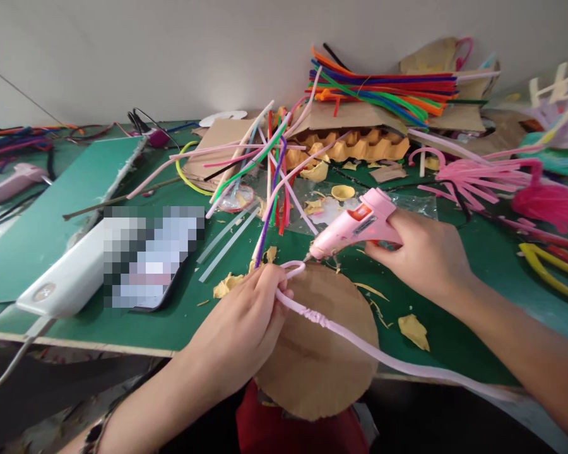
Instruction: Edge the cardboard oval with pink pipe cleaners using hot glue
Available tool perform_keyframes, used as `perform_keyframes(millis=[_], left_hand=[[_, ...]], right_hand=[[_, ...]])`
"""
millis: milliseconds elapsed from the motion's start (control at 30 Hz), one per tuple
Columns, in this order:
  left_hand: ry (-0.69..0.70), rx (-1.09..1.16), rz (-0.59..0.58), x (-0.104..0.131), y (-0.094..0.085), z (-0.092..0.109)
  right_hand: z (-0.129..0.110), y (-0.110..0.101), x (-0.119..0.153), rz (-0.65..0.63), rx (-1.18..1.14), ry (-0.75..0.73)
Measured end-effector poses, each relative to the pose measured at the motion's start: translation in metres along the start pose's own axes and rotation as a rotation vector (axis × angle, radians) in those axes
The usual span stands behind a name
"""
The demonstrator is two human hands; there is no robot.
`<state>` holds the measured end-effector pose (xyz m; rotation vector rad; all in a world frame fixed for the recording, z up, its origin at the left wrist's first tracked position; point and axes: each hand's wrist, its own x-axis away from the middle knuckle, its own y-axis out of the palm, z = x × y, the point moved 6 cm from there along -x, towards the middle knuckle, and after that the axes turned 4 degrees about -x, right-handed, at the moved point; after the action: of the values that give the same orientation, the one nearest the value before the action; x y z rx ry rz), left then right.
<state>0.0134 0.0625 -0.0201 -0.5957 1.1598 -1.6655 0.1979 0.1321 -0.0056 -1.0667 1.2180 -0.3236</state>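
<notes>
My left hand (258, 306) pinches a pale pink pipe cleaner (360, 343), bent into a small loop at my fingertips. A short stretch of it near the hand is twisted, and its long tail runs off to the lower right. In my right hand (426, 252) is a pink hot glue gun (355, 224), its nozzle tip close to the loop; whether they touch I cannot tell. Beneath both lies a round cardboard disc (331, 372), which reaches past the table's front edge.
A white power bank (71, 277) and a phone (158, 258) lie at the left. Clear glue sticks (227, 243) sit behind my left hand. Further back are loose pipe cleaners, an orange egg carton (360, 148) and a multicoloured pipe-cleaner bundle (383, 88). Pink pipe-cleaner pieces (473, 180) lie right.
</notes>
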Motion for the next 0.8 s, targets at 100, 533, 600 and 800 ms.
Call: perform_keyframes(millis=[100,533,600,800], left_hand=[[0.002,-0.004,-0.009,0.0,-0.001,0.0],[0.058,-0.047,-0.078,0.003,0.004,0.004],[0.065,-0.02,-0.093,-0.001,0.004,0.005],[0.028,0.087,0.158,-0.024,-0.016,0.006]], right_hand=[[0.004,-0.002,0.0,0.039,-0.007,0.006],[0.041,0.004,-0.001,-0.062,-0.704,0.612],[0.041,0.005,0.0,-0.068,-0.812,0.662],[0.026,0.007,0.001,-0.124,-1.107,0.652]])
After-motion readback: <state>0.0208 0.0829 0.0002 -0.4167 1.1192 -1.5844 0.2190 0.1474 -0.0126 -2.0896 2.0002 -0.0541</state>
